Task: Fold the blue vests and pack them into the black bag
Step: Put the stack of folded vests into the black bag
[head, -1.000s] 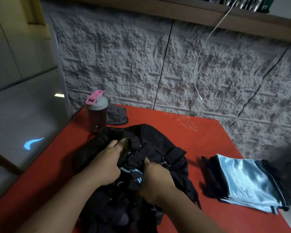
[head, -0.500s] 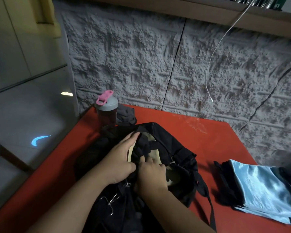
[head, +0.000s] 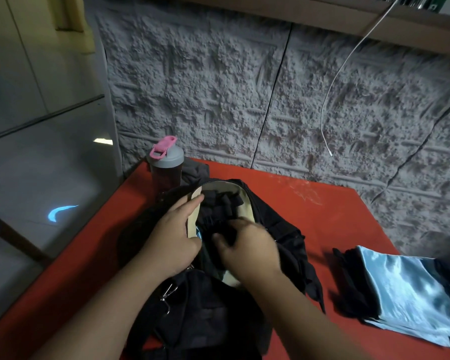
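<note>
black bag [head: 278,229] gapes, beige lining showing; left hand [head: 174,237] grips its rim; right hand [head: 247,250] pinches dark cloth inside

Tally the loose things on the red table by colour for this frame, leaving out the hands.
Black: 1, the open bag
Blue: 1, the folded vest stack; how many vests are in it cannot be told
Grey: 1, the cloth behind the bottle
Grey and pink: 1, the lidded shaker bottle
Total: 4
</note>
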Tool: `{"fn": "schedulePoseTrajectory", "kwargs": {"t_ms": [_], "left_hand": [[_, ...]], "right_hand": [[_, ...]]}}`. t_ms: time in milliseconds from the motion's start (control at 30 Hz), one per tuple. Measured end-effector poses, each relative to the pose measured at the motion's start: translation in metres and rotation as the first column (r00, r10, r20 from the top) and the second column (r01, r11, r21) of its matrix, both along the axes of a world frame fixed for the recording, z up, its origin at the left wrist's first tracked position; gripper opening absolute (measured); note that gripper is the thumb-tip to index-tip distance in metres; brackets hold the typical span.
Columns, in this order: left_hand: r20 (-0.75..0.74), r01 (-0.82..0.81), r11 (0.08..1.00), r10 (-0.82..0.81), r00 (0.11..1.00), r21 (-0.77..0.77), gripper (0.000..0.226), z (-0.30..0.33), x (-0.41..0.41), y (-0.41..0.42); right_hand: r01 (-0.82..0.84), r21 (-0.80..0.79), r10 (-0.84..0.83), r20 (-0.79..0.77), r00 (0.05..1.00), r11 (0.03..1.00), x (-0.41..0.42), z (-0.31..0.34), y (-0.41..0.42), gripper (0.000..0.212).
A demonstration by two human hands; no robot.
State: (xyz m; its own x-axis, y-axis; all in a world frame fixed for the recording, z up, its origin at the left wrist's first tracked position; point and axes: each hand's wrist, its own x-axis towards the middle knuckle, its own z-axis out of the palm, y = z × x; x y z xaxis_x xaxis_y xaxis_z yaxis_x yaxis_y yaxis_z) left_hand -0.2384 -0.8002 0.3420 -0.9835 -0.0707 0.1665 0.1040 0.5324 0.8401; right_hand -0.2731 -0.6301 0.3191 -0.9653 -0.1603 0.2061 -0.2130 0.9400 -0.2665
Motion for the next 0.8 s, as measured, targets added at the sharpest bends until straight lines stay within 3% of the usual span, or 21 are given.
{"fn": "schedulePoseTrajectory", "kwargs": {"t_ms": [33,100,167,233,267,400,567,667,800], "left_hand": [[0.005,-0.004,0.999,0.004,1.0,-0.039,0.086,0.0,0.002,-0.001],[0.041,-0.017,0.99,0.023,0.999,-0.142,0.074,0.001,0.01,0.001],[0.082,-0.069,0.951,0.098,0.992,-0.302,0.058,0.005,0.019,0.006],[0.108,-0.085,0.903,0.144,0.984,-0.422,0.061,0.005,0.028,0.01],[0.126,-0.067,0.884,0.14,0.982,-0.463,0.066,0.004,0.031,0.013],[0.177,0.004,0.802,0.127,0.976,-0.597,0.067,-0.001,0.035,0.021],[0.15,-0.056,0.745,0.207,0.967,-0.665,0.075,-0.002,0.031,0.019],[0.123,-0.072,0.715,0.217,0.968,-0.696,0.077,-0.001,0.032,0.026],[-0.021,-0.145,0.702,0.183,0.983,-0.697,0.068,-0.001,0.041,0.053]], "right_hand": [[0.033,0.036,-0.028,-0.129,0.991,0.999,-0.001,0.0,0.012,0.044],[0.13,0.146,-0.107,-0.155,0.982,0.981,-0.007,-0.004,0.029,0.039],[0.117,0.23,-0.136,0.068,0.988,0.966,-0.018,-0.008,0.039,0.039],[0.045,0.18,-0.097,0.291,0.952,0.983,-0.03,-0.006,0.045,0.045],[0.023,0.158,-0.076,0.332,0.94,0.987,-0.033,-0.004,0.048,0.047],[0.032,0.214,-0.074,0.191,0.979,0.976,-0.035,0.003,0.055,0.042],[0.246,0.031,-0.241,-0.126,0.962,0.969,-0.03,0.009,0.072,0.037],[0.185,0.015,-0.183,-0.088,0.979,0.983,-0.024,0.005,0.075,0.045],[0.119,-0.005,-0.119,-0.027,0.993,0.993,-0.002,0.01,0.09,0.035]]}}
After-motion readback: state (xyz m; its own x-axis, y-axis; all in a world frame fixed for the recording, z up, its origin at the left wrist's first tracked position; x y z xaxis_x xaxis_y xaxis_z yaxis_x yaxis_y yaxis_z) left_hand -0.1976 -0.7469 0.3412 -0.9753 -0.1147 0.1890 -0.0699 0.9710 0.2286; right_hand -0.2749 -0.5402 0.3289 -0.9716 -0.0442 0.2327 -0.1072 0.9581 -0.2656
